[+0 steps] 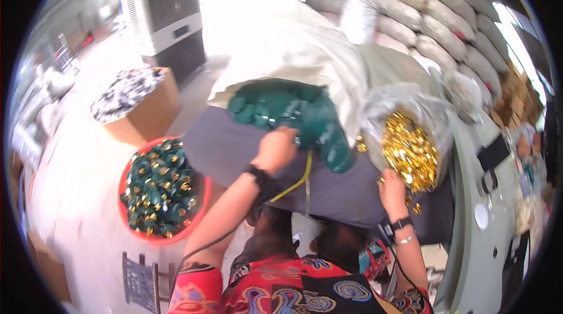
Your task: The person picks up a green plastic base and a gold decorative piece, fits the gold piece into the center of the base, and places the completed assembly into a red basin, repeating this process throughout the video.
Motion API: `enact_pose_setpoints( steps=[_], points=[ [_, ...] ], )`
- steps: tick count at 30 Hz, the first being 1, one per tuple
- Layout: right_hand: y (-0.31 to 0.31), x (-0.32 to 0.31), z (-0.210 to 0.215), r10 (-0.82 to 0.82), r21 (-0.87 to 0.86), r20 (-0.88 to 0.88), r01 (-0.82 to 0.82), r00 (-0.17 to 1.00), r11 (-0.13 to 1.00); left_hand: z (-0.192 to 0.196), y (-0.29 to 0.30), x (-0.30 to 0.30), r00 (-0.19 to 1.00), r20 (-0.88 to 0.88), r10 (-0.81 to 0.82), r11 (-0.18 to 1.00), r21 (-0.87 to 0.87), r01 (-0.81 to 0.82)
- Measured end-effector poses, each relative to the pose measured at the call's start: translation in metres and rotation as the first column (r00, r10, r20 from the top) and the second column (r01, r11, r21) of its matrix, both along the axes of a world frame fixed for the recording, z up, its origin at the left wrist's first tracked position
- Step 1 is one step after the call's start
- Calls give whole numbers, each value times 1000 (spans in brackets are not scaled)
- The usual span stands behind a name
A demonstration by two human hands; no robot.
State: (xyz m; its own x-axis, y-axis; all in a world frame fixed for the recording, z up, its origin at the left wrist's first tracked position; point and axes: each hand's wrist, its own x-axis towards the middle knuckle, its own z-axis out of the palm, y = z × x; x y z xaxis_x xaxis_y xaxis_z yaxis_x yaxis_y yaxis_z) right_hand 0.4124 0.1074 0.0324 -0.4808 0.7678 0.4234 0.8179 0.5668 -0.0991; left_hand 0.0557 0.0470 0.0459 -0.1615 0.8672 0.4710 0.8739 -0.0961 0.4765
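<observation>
My left hand (275, 148) reaches into a heap of dark green round caps (293, 115) spilling from a large white sack (305, 50); its fingers are curled among the caps, and whether it holds one is unclear. My right hand (392, 192) rests at the lower edge of a clear plastic bag (404, 105) full of shiny gold pieces (407, 152), fingers closed over some of them. Both heaps lie on a grey cloth-covered surface (234, 149) in front of me.
A red basin (126, 179) of green caps fitted with gold pieces sits on the floor at left. Beyond it stand a cardboard box (146, 117) of mixed pieces and a large air cooler (167, 12). Stacked sacks (422, 14) fill the right rear. A yellow cord (302, 176) crosses the cloth.
</observation>
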Motion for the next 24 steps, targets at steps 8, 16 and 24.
enact_pose_setpoints(
  steps=[8, 16, 24],
  points=[
    [-32, -4, 1, 54, -294, -240, -126, 969, 948, -23, 53, 24, 953, -100, 286, 939, -169, -300],
    [-50, -9, 22, 132, -230, 95, -107, 987, 967, -14, 29, 2, 967, 168, 193, 957, -249, -148],
    [-90, -56, 39, -100, -524, -818, -662, 566, 536, 15, -80, 47, 457, 885, -84, 899, -131, 419]
  ],
)
